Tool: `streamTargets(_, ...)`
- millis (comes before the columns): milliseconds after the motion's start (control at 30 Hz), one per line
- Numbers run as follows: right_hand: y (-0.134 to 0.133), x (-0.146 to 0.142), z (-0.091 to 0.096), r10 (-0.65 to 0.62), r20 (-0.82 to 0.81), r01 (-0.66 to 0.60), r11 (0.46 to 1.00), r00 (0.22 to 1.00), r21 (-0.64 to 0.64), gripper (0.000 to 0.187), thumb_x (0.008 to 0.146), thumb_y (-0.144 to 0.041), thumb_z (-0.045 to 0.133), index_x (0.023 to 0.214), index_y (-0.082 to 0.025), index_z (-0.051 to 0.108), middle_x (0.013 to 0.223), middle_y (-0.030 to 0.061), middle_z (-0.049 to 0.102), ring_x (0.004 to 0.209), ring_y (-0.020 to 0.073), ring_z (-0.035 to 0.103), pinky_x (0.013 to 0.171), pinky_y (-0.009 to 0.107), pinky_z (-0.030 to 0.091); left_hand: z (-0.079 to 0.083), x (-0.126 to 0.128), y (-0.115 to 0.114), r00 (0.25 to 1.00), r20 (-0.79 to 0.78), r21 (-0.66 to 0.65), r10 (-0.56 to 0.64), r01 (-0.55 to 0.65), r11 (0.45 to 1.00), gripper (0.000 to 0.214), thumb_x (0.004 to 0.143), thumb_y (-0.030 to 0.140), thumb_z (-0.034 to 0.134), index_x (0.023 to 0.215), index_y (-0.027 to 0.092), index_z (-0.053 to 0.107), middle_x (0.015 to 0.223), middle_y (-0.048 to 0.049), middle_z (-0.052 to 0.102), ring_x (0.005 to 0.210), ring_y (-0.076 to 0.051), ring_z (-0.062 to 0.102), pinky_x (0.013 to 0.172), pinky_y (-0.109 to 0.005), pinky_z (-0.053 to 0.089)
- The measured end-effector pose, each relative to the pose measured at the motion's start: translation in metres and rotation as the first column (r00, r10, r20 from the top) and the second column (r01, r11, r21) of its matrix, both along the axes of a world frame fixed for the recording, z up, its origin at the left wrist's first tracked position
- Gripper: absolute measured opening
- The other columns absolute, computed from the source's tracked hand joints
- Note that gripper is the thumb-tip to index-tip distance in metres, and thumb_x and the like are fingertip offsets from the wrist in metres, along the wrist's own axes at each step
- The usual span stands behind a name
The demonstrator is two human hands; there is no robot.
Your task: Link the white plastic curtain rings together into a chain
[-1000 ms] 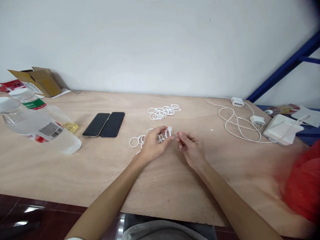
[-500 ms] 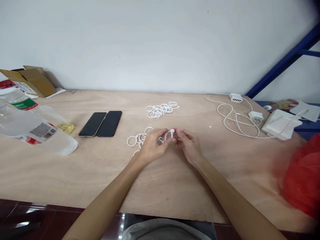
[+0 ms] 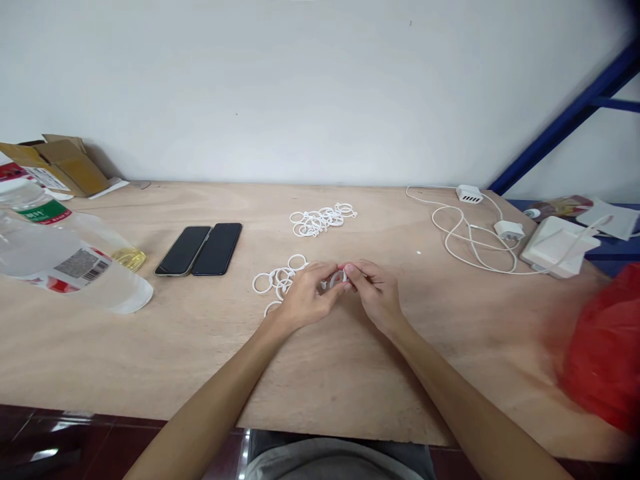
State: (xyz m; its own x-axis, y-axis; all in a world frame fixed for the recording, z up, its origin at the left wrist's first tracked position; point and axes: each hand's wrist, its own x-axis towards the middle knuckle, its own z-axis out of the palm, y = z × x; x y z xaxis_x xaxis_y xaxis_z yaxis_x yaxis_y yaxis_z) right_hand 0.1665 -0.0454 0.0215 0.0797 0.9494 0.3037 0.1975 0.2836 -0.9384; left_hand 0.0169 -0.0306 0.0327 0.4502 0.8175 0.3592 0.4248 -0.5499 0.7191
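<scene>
My left hand (image 3: 304,297) and my right hand (image 3: 376,295) meet at the middle of the wooden table (image 3: 200,347), fingertips pinched together on a small white plastic ring (image 3: 336,279). Most of that ring is hidden by the fingers. A loose cluster of white rings (image 3: 277,279) lies just left of my left hand. A second pile of white rings (image 3: 321,219) lies farther back on the table.
Two black phones (image 3: 200,249) lie side by side at the left. Clear plastic bottles (image 3: 70,267) lie at the far left near a cardboard box (image 3: 55,163). White chargers and cables (image 3: 480,230) and a white box (image 3: 557,247) sit at the right. A red blurred thing (image 3: 603,347) fills the right edge.
My right hand has moved left to meet my left hand, and both now pinch the ring that the left hand held alone. The hands have sunk slightly toward the table.
</scene>
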Motion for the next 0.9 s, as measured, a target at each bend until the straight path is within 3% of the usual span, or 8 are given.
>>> streamTargets(133, 0.005, 0.001, -0.002, 0.043, -0.035, -0.046, 0.997, 0.998, -0.063, 0.029, 0.082, -0.046, 0.058, 0.078, -0.022, 0.073, 0.063, 0.0009, 0.061, 0.066, 0.0172, 0.059, 0.063, 0.029, 0.047, -0.001, -0.002, 0.002, 0.997, -0.025, 0.018, 0.072, -0.071, 0.997, 0.016, 0.083, 0.028, 0.058, 0.093, 0.022, 0.068, 0.085, -0.0023, 0.069, 0.080, -0.017, 0.060, 0.077, -0.029, 0.048)
streamTargets(233, 0.024, 0.001, -0.011, -0.008, -0.002, 0.008, 0.995, 1.000, -0.100, 0.033, 0.082, -0.047, 0.055, 0.084, -0.019, 0.073, 0.076, 0.0034, 0.069, 0.073, 0.0182, 0.062, 0.069, 0.030, 0.049, -0.004, -0.005, 0.005, 0.977, -0.089, 0.080, 0.192, -0.185, 0.980, 0.027, 0.080, 0.024, 0.058, 0.105, 0.019, 0.066, 0.098, -0.0054, 0.070, 0.093, -0.021, 0.059, 0.087, -0.035, 0.046)
streamTargets(433, 0.094, -0.010, -0.026, -0.160, 0.317, 0.203, 0.973, 0.935, -0.106, 0.031, 0.080, -0.039, 0.056, 0.095, -0.017, 0.072, 0.097, 0.0088, 0.073, 0.089, 0.0216, 0.066, 0.085, 0.034, 0.048, -0.010, -0.010, 0.008, 0.916, -0.284, 0.146, 0.282, -0.250, 0.957, 0.050, 0.067, 0.017, 0.060, 0.117, 0.021, 0.063, 0.123, -0.0052, 0.062, 0.111, -0.028, 0.050, 0.097, -0.045, 0.039)
streamTargets(567, 0.126, -0.028, -0.021, -0.229, 0.499, 0.372, 0.905, 0.835, -0.207, 0.039, 0.078, -0.053, 0.055, 0.096, -0.024, 0.072, 0.098, 0.0092, 0.072, 0.096, 0.0274, 0.065, 0.083, 0.041, 0.048, -0.009, -0.009, 0.008, 0.914, -0.280, 0.139, 0.294, -0.265, 0.954, 0.048, 0.068, 0.018, 0.059, 0.116, 0.023, 0.063, 0.120, -0.0043, 0.063, 0.109, -0.027, 0.050, 0.098, -0.044, 0.038)
streamTargets(667, 0.136, -0.039, -0.018, -0.275, 0.568, 0.474, 0.848, 0.775, -0.237, 0.029, 0.077, -0.047, 0.058, 0.091, -0.025, 0.072, 0.097, 0.0103, 0.072, 0.095, 0.0289, 0.065, 0.082, 0.042, 0.048, -0.009, -0.009, 0.008, 0.917, -0.263, 0.138, 0.301, -0.273, 0.952, 0.045, 0.070, 0.018, 0.059, 0.114, 0.023, 0.063, 0.115, -0.0041, 0.065, 0.108, -0.026, 0.051, 0.096, -0.044, 0.038)
streamTargets(767, 0.139, -0.040, -0.019, -0.364, 0.425, 0.493, 0.835, 0.828, -0.245, 0.022, 0.074, -0.038, 0.061, 0.084, -0.022, 0.071, 0.090, 0.0098, 0.073, 0.088, 0.0265, 0.066, 0.080, 0.038, 0.049, -0.010, -0.010, 0.010, 0.917, -0.245, 0.145, 0.314, -0.286, 0.947, 0.042, 0.071, 0.019, 0.060, 0.113, 0.022, 0.064, 0.113, -0.0045, 0.065, 0.107, -0.026, 0.052, 0.097, -0.043, 0.038)
streamTargets(900, 0.133, -0.028, -0.018, -0.411, -0.052, 0.377, 0.873, 0.910, -0.309, 0.017, 0.071, -0.034, 0.065, 0.077, -0.018, 0.066, 0.072, 0.0054, 0.070, 0.063, 0.0169, 0.062, 0.058, 0.027, 0.049, -0.012, -0.010, 0.011, 0.912, -0.225, 0.154, 0.343, -0.315, 0.937, 0.036, 0.076, 0.021, 0.059, 0.112, 0.020, 0.064, 0.113, -0.0059, 0.065, 0.107, -0.025, 0.053, 0.096, -0.042, 0.040)
